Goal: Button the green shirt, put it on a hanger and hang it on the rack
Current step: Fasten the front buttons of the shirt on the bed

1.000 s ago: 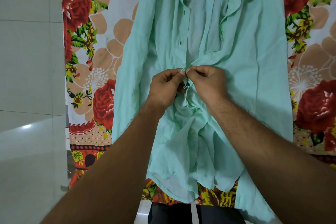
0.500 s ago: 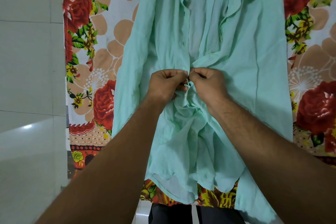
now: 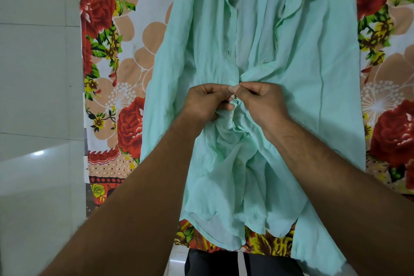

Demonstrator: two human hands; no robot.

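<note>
The green shirt (image 3: 291, 96) lies front-up on a floral bedsheet (image 3: 125, 69), collar at the far end; the left hand (image 3: 206, 102) and right hand (image 3: 263, 102) meet at the front opening about midway down, fingertips touching, each pinching a fold of the fabric edge. The button between them is too small to make out. Beyond the pinch the front lies open; nearer than it, the cloth bunches in folds. Left of the hands, past the sheet's edge, white floor tiles (image 3: 33, 96) show; both forearms cover part of the lower shirt.
</note>
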